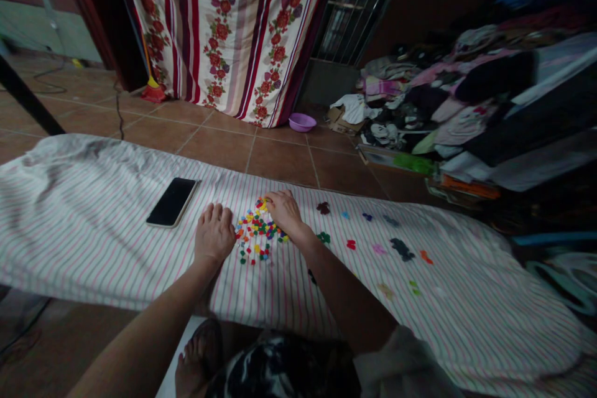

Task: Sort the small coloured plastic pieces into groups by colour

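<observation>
A pile of small multicoloured pieces (262, 224), like beads or tiny blocks, lies spread on the striped cloth (140, 273). My left hand (215, 235) rests flat at the pile's left edge, palm down and holding nothing. At the pile's upper right, my right hand (283, 210) has its fingers bent and closed down by some yellow pieces; whatever is between the fingertips is too small to make out. Sorted groups lie to the right: dark brown pieces (323, 207), green pieces (323, 237), red pieces (351, 244), pink pieces (379, 249), dark grey pieces (402, 249) and orange pieces (426, 257).
A phone (172, 202) lies left of my left hand. More small groups, such as lime-green pieces (415, 288) and tan pieces (385, 290), sit nearer me. Beyond the cloth are a tiled floor (224, 137), a purple basin (302, 122) and heaped clothes (448, 93).
</observation>
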